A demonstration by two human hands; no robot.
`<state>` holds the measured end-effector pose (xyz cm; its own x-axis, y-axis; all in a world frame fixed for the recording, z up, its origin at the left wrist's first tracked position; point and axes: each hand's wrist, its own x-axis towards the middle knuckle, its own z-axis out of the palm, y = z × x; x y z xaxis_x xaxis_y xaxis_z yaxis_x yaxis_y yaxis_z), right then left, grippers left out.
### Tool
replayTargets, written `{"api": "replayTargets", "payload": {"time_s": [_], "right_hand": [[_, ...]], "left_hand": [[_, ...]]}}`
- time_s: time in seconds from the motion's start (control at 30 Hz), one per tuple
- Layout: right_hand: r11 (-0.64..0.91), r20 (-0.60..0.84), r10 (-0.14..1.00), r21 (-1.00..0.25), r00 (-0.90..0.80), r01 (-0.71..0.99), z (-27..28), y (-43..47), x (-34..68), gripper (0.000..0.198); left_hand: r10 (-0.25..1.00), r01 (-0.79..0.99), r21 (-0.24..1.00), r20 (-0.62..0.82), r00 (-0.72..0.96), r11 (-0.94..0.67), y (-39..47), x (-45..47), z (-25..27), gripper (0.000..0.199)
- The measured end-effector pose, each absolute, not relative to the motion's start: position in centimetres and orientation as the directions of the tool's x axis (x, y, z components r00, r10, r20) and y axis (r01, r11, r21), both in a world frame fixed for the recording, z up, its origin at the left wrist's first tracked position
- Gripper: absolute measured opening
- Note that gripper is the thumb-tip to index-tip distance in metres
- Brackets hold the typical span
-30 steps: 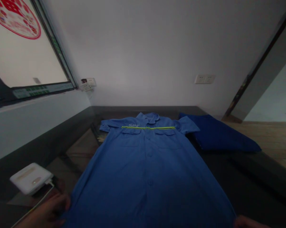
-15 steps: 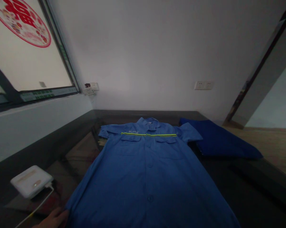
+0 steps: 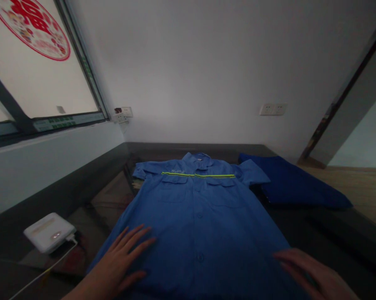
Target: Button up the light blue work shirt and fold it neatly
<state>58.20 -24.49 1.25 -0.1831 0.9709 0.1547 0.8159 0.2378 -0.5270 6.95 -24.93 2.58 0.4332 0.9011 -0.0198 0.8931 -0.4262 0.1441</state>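
A blue short-sleeved work shirt (image 3: 178, 216) lies spread face up, buttoned at the front, collar away from me. A yellow-green stripe crosses its chest above two flap pockets. Over the lower left part of the shirt, my left hand (image 3: 119, 260) is open with fingers spread, palm down. My right hand (image 3: 316, 271) is at the shirt's lower right edge, slightly blurred, its fingers stretched out and nothing visible in them. The shirt's bottom hem falls outside the view.
Beneath the shirt is a dark glossy table (image 3: 103, 216). A folded dark blue cloth (image 3: 300, 187) lies by the right sleeve. To the left sits a white box-shaped device (image 3: 50, 233) with a white cable (image 3: 47, 271). Wall sockets (image 3: 273, 109) are behind, and a window (image 3: 44, 83) is at left.
My left hand has moved from the shirt's lower left edge up and right over the fabric, and its fingers have spread. My right hand has come into view at lower right.
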Motion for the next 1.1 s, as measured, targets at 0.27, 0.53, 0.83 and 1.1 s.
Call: {"api": "replayTargets", "payload": {"time_s": [0.27, 0.53, 0.83, 1.1], "right_hand": [[0.41, 0.271, 0.897, -0.222, -0.348, 0.885, -2.0, -21.2, 55.2, 0.035], [0.454, 0.344, 0.853, -0.12, -0.392, 0.883, -4.2, -21.3, 56.5, 0.043], [0.437, 0.263, 0.885, -0.18, -0.385, 0.881, -5.7, -21.3, 57.5, 0.046], [0.368, 0.111, 0.93, -0.324, -0.351, 0.871, -3.7, -19.6, 57.6, 0.04]], "left_hand": [[0.851, 0.859, 0.116, -0.127, 0.51, -0.498, -24.4, 6.6, -0.2, 0.082], [0.852, 0.857, 0.1, -0.101, 0.514, -0.505, -24.8, 6.8, -0.1, 0.089], [0.849, 0.876, 0.256, -0.244, 0.468, -0.409, -24.4, 7.1, 2.7, 0.077], [0.9, 0.839, 0.384, -0.044, 0.433, -0.385, -16.1, 7.0, 6.6, 0.04]]}}
